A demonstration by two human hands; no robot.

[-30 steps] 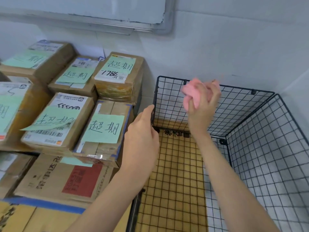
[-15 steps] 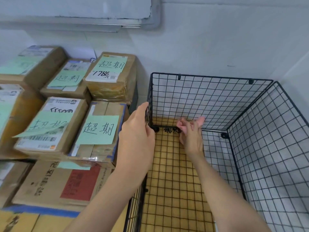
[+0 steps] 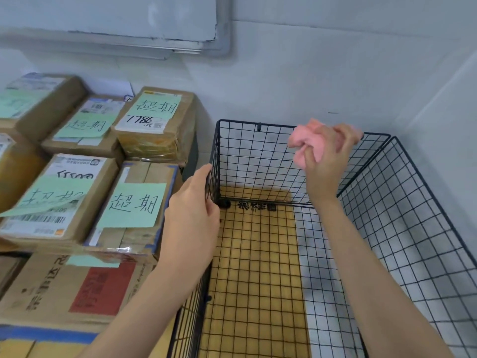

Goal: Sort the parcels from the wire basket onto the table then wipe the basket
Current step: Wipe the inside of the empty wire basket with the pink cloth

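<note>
Pink cloth (image 3: 307,144) sits bunched in my right hand (image 3: 329,161), fingers clamped round it, at the top rail of the wire basket (image 3: 245,161); that rail runs left-right just beyond them. My left hand (image 3: 193,210) grips its left wall. Black grid; cardboard parcels (image 3: 152,122) stacked leftward.

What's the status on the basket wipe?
Left hand grips basket wall. Right hand holds cloth at the back rim. Parcels stacked left, none in basket; nothing blocking.
</note>
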